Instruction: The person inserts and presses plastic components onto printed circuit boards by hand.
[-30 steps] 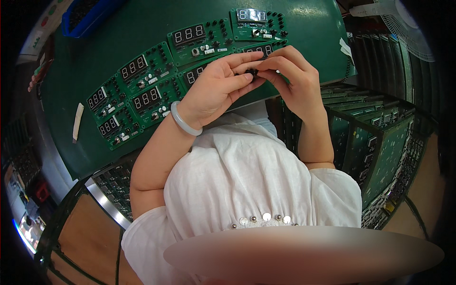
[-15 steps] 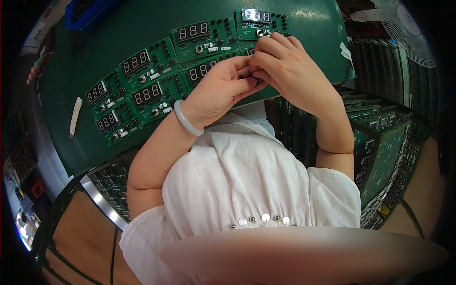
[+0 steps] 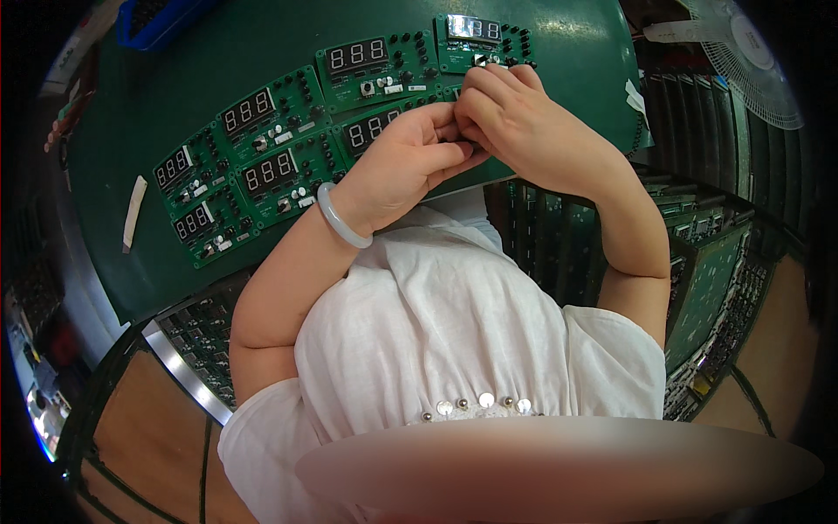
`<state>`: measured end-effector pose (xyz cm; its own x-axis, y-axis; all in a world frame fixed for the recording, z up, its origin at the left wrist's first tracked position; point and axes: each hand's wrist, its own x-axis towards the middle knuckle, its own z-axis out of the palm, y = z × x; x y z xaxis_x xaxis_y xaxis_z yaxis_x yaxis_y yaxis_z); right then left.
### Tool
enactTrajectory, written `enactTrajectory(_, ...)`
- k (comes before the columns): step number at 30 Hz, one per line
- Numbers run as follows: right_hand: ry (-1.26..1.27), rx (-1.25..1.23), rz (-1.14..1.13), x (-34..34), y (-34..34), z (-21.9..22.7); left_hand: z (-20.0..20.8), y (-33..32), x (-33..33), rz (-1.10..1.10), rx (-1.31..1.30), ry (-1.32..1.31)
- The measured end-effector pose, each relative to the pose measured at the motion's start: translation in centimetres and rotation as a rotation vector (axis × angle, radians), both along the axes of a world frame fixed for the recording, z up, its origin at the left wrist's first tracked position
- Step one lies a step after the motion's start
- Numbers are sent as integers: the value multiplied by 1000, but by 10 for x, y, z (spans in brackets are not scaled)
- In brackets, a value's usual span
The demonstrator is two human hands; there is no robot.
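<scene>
Both hands meet over the near right part of the green table (image 3: 122, 288). My left hand (image 3: 408, 150), below a pale bangle (image 3: 343, 224), is turned palm inward with its fingers curled; a small dark bit shows by its thumb, too little to name. Against those fingertips, my right hand (image 3: 506, 113) has its fingers bent and pinched, and what they hold is hidden. Partly under the hands lies a green circuit board (image 3: 367, 133) with a three-digit display. Another board (image 3: 472, 48), its display shiny, sits just beyond my right hand.
Several similar display boards (image 3: 249, 111) lie in two rows to the left. A blue bin (image 3: 166, 24) with dark parts stands at the far left, a pale strip (image 3: 134, 214) on the table's left side. Racks of boards (image 3: 711, 271) and a white fan (image 3: 751, 44) are at the right.
My right forearm and elbow have swung slightly outward to the right, and the right hand has shifted a little. The left hand stays nearly in place; the boards lie as before.
</scene>
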<state>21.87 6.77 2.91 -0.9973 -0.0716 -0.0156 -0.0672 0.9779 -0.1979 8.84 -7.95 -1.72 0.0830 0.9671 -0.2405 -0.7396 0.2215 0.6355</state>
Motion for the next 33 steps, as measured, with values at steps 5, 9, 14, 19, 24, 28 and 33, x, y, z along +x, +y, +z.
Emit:
enactTrajectory(5,120,-302,-104,-2,12,-6,1,1,-1,58,22,-60)
enactTrajectory(9,148,-394,-168,3,21,-9,9,5,-3,64,-24,-38)
enactTrajectory(14,239,-211,-289,30,45,-22,1,0,-9,109,-46,-16)
enactTrajectory(19,220,-88,-404,61,52,-46,-1,-2,-14,137,-38,-10)
enactTrajectory(24,288,146,-382,66,45,-59,-1,-1,-10,98,-59,-24)
enactTrajectory(28,300,200,-329,58,36,-59,-2,-1,-9,103,-63,-16)
enactTrajectory(33,211,278,-325,55,34,-57,-1,-3,-9,86,-100,79)
